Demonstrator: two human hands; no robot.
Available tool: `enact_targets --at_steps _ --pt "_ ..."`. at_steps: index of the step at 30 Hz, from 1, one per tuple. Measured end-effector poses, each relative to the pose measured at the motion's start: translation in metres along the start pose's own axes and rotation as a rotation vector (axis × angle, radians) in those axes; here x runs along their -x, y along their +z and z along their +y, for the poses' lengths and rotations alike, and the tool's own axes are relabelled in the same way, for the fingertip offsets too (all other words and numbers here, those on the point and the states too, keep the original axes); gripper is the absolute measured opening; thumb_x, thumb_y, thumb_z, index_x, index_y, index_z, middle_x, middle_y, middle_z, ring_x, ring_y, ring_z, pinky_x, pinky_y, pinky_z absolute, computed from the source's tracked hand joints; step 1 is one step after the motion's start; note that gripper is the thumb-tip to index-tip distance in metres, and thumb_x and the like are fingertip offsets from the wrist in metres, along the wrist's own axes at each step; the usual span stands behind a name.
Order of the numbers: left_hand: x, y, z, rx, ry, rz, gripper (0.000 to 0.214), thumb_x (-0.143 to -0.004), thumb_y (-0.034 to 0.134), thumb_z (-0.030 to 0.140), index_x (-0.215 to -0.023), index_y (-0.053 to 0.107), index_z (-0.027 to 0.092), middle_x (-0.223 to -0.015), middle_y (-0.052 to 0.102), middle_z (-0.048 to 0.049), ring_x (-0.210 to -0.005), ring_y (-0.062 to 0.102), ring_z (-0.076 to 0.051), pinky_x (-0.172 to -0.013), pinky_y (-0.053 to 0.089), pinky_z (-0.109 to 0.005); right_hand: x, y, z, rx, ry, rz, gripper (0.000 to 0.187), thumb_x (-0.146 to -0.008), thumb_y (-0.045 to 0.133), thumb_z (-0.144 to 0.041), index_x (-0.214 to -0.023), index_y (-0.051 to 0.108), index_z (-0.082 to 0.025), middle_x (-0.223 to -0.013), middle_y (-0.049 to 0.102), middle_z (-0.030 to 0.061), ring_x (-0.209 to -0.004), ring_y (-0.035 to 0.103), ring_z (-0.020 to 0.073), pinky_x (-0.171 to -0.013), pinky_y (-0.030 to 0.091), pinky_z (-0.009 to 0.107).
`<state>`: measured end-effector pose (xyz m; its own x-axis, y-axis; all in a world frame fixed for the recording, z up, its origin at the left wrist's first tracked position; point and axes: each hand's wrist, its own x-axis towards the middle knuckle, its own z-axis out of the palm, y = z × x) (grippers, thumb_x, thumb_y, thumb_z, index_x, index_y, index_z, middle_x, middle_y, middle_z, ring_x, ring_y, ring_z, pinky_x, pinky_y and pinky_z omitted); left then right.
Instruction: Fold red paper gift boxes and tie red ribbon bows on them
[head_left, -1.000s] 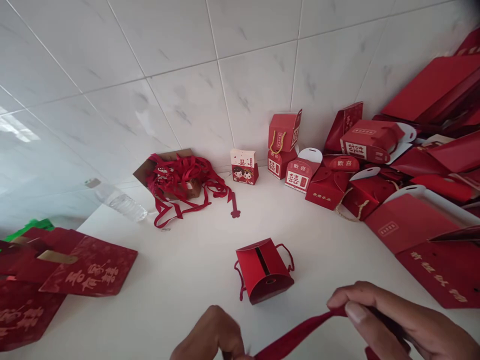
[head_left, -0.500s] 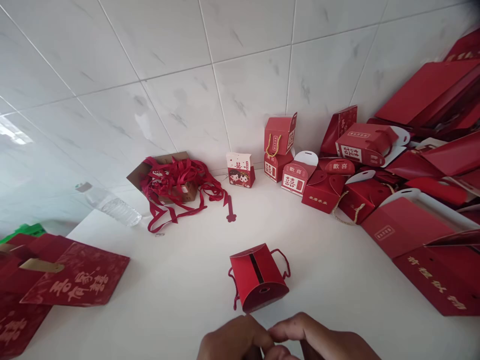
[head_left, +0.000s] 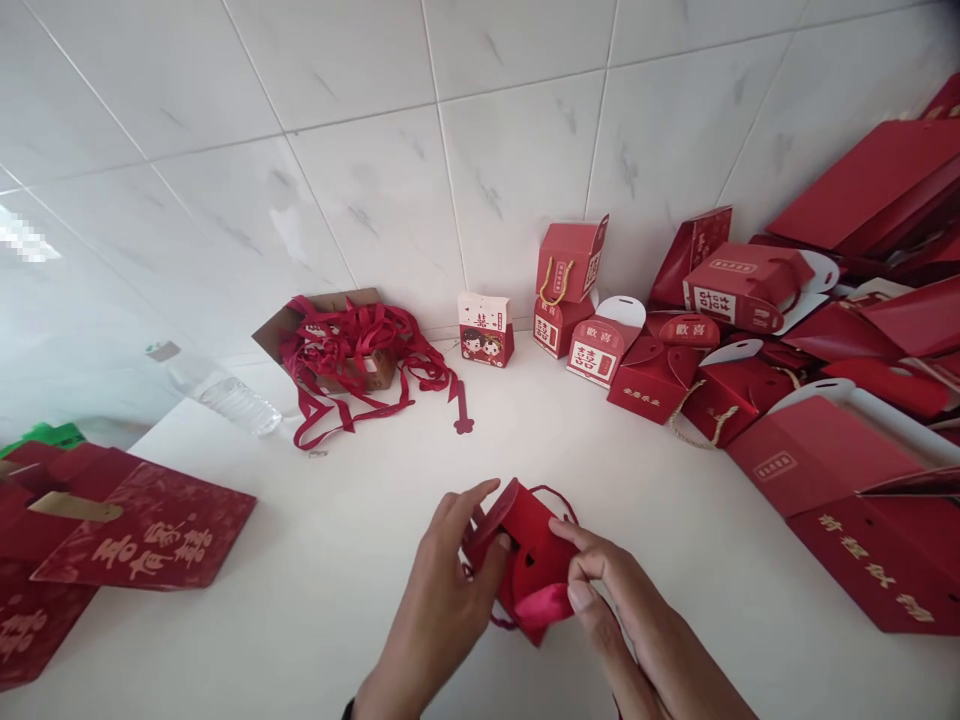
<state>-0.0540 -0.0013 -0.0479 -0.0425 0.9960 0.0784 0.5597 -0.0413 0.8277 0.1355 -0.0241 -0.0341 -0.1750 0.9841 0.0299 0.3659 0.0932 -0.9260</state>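
Note:
A small red gift box with thin cord handles lies on the white tabletop near the front. My left hand grips its left side, thumb on the box face and fingers curled over the top edge. My right hand pinches a folded piece of red ribbon against the lower front of the box.
A tangle of red ribbons spills from a brown carton at the back. A plastic bottle lies at the left. Red paper bags lie front left. Several red boxes and bags pile up at the right by the tiled wall.
Both hands came together over the stretched ribbon, then moved forward to the red box. The left hand took hold of the box and the right brought the folded ribbon against it.

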Motion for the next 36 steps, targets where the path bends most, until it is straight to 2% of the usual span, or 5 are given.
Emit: enact_targets --at_steps 8,13,19,27,36 --pt "0.047 0.018 0.024 0.086 -0.123 0.19 0.026 -0.098 0.057 0.042 -0.118 0.059 0.026 -0.108 0.061 -0.0078 -0.09 0.057 -0.022 -0.079 0.053 -0.037 0.005 -0.015 -0.01 -0.123 0.218 0.219 0.038 -0.103 0.044 -0.06 -0.119 0.063 -0.031 -0.135 0.067 0.0035 -0.126 0.062 0.0244 -0.091 0.059 0.026" --pt "0.05 0.024 0.03 0.103 -0.1 0.191 0.023 -0.101 0.053 0.041 -0.112 0.067 0.026 -0.115 0.057 -0.0091 -0.087 0.059 -0.019 -0.07 0.056 -0.032 0.011 -0.017 -0.017 -0.127 0.299 0.128 0.043 -0.1 0.043 -0.066 -0.108 0.064 -0.03 -0.104 0.072 0.0046 -0.088 0.067 0.0226 -0.07 0.059 0.025" --pt "0.053 0.022 0.035 0.033 -0.046 0.202 0.025 -0.103 0.049 0.036 -0.113 0.068 0.025 -0.121 0.055 -0.0106 -0.1 0.062 -0.021 -0.069 0.057 -0.03 0.007 -0.021 -0.018 -0.159 0.37 0.054 0.044 -0.098 0.046 -0.07 -0.092 0.055 -0.028 -0.068 0.047 -0.0032 -0.057 0.044 0.0151 -0.052 0.046 0.021" --pt "0.044 0.017 0.036 -0.131 0.108 0.152 0.028 -0.099 0.054 0.021 -0.125 0.061 0.026 -0.119 0.054 -0.0098 -0.107 0.059 -0.023 -0.082 0.058 -0.036 0.002 -0.037 0.011 -0.369 0.398 0.058 0.05 -0.093 0.062 -0.065 -0.122 0.062 -0.024 -0.082 0.069 0.0029 -0.08 0.066 0.0212 -0.075 0.056 0.031" --pt "0.047 0.023 0.039 -0.096 0.07 0.131 0.027 -0.098 0.054 0.02 -0.119 0.068 0.029 -0.113 0.052 -0.0079 -0.091 0.058 -0.02 -0.072 0.056 -0.034 -0.001 -0.038 -0.016 -0.181 0.436 -0.015 0.04 -0.089 0.065 -0.062 -0.082 0.063 -0.022 -0.059 0.04 -0.0064 -0.051 0.031 0.0107 -0.045 0.028 0.023"
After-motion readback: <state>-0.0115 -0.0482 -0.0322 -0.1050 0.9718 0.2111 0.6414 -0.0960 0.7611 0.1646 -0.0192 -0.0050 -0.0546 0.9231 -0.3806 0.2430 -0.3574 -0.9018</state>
